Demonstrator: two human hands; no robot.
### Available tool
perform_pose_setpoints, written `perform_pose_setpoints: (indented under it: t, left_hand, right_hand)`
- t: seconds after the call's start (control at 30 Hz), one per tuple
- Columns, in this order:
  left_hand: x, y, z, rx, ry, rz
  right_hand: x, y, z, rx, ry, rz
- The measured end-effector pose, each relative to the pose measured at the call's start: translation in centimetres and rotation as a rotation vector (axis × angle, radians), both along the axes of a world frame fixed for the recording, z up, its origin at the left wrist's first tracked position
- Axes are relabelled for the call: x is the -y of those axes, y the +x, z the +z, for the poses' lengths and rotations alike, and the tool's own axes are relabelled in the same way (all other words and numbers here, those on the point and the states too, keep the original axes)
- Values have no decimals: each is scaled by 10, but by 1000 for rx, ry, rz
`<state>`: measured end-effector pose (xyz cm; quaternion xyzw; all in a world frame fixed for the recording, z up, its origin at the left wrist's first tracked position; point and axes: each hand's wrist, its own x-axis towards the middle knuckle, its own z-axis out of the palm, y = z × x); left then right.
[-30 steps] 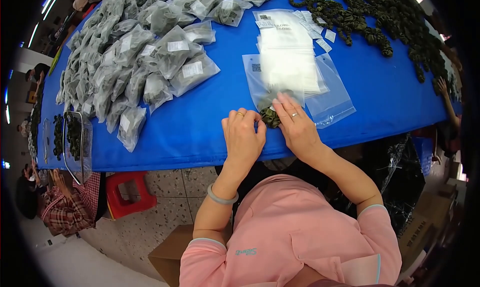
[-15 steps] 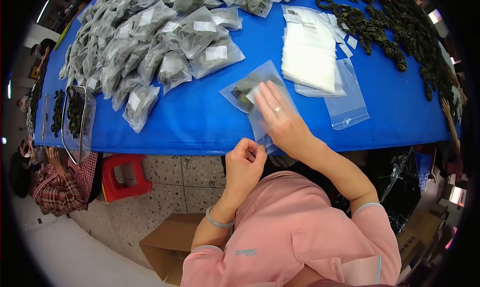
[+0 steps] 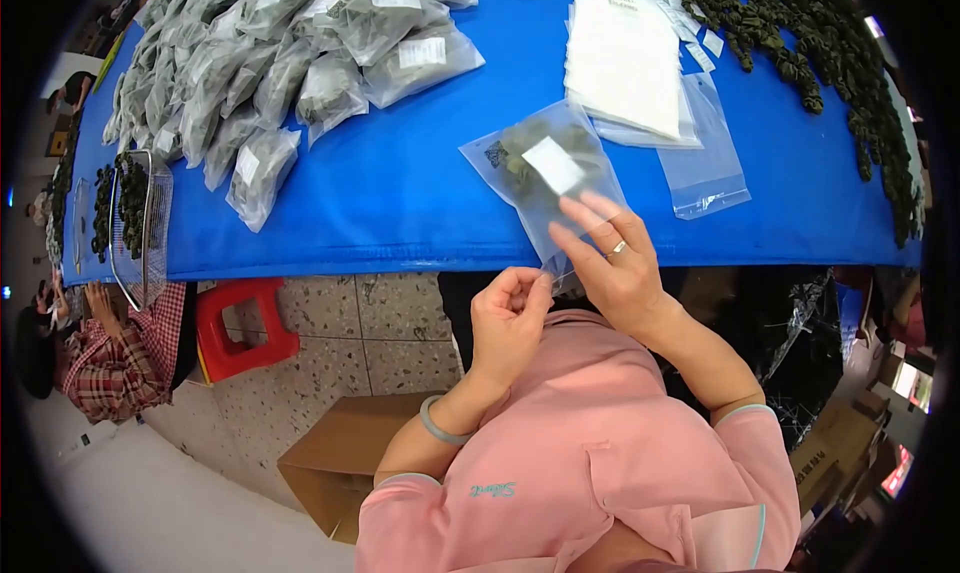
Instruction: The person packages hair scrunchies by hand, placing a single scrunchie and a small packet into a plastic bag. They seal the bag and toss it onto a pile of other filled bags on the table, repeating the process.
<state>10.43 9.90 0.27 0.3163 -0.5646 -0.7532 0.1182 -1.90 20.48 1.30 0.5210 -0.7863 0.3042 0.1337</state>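
Note:
A clear plastic bag (image 3: 515, 168) with dark green scrunchie-like bunched fabric inside lies near the table's front edge, a white label (image 3: 554, 166) on it. My left hand (image 3: 508, 313) pinches the bag's lower end just over the edge. Its fingers are curled closed. My right hand (image 3: 622, 263), with a ring, has its fingers stretched out at the lower right part of the bag, just below the label. Whether the fingertips press on the plastic is hard to tell because of slight blur.
Filled, labelled bags (image 3: 330, 83) are heaped at the left. A stack of flat bags (image 3: 625, 68) and one loose bag (image 3: 705, 158) lie to the right, with small labels (image 3: 700, 55) and dark green fabric rings (image 3: 790, 53) beyond. A wire basket (image 3: 155, 223) and red stool (image 3: 240, 328) are leftward.
My right hand has slid down off the label toward the front edge, uncovering the label. My left hand keeps its pinch on the bag's end. The view has shifted somewhat.

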Motion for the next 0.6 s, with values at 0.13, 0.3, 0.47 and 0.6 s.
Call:
perform_pose_setpoints:
  t: [0.13,0.3,0.47,0.6]
  left_hand:
    - [3,2,1,20,172,20]
    - [7,8,-4,-2,391,-20]
    - [11,7,-7,-54,490,-97]
    - [12,3,-5,-73,529,-126]
  right_hand:
    - [-7,11,-5,223,-28,32]
    - [-10,19,-6,347,-41,50]
    - [-13,21,-2,250,-44,44]
    - [-15,22,-1,177,-45,38]
